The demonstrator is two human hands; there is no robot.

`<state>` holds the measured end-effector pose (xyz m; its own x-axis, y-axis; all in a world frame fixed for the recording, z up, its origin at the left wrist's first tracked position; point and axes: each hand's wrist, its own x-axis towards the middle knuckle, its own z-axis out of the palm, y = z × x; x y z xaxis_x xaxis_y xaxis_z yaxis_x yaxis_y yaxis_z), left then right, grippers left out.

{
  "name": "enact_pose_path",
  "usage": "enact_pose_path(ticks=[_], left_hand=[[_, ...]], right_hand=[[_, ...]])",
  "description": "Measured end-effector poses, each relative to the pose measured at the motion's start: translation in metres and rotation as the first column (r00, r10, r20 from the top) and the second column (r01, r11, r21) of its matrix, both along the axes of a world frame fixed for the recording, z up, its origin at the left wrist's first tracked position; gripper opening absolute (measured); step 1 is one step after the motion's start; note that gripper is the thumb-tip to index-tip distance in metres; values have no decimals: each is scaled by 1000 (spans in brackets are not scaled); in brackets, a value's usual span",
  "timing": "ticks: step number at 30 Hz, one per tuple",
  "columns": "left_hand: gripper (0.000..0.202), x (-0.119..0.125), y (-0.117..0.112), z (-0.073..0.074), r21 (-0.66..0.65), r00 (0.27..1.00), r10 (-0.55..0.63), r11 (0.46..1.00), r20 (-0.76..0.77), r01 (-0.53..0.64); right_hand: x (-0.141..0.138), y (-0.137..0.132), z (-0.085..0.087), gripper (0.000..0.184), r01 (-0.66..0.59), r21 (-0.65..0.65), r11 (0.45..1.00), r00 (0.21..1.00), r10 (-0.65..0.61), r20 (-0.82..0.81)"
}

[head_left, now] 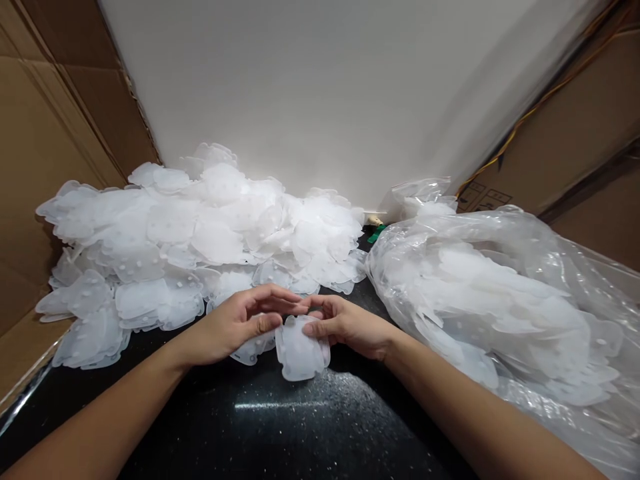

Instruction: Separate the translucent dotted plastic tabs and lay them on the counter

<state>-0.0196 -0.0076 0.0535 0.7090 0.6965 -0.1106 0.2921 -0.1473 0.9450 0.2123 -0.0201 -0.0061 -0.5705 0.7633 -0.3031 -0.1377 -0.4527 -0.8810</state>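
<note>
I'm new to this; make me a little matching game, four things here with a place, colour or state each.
Things:
1. Right hand
2. Loose pile
3. Large clear bag
4. Tabletop

Descriptions:
A. Black, with light specks
B. At the right, containing whitish pieces
C. Thumb on a translucent piece
D. Heaped toward the left

Pairs: 1-C, 2-D, 3-B, 4-A

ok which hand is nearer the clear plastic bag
Right. The right hand, pinching a translucent white piece, is left of the bag; the left hand is farther left, past the piece.
</note>
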Motion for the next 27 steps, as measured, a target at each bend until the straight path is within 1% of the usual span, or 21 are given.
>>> enact_pose_path(ticks=[1, 2, 4, 6, 9, 14, 18, 21, 23, 27], left_hand=[[32, -3, 3, 1, 96, 998, 27, 995, -65, -21], [32, -6, 6, 1, 199, 987, 65, 979, -149, -34], [33, -12, 13, 0, 360, 936, 127, 933, -328, 0], [35, -19, 20, -4, 403, 886, 125, 912, -446, 74], [36, -24, 24, -7, 388, 853, 97, 913, -514, 130], [27, -24, 22, -3, 361, 850, 36, 914, -525, 184], [15, -23, 22, 1, 354, 861, 40, 921, -508, 166], [14, -22, 21, 5, 340, 867, 61, 932, -494, 129], [15, -22, 20, 9, 299, 872, 58, 949, -485, 104], [25, -23, 16, 19, 138, 903, -22, 986, -429, 89]], right_hand=[[2, 1, 1, 40, 9, 29, 1000, 999, -10, 35], [4, 3, 1, 39, 13, 52, 999, 998, -16, 67], [7, 5, 0, 35, 2, 74, 997, 993, -11, 113], [9, 7, 0, 32, 0, 79, 997, 992, -9, 125], [10, 8, 0, 28, 4, 77, 997, 994, -13, 110], [11, 8, -1, 22, -6, 66, 998, 993, -2, 118], [11, 9, -1, 20, -2, 62, 998, 991, -7, 137], [11, 9, 0, 19, 1, 66, 998, 988, -11, 151], [11, 9, -1, 20, 3, 75, 997, 987, -15, 160], [10, 9, -2, 26, -4, 92, 996, 985, -12, 173]])
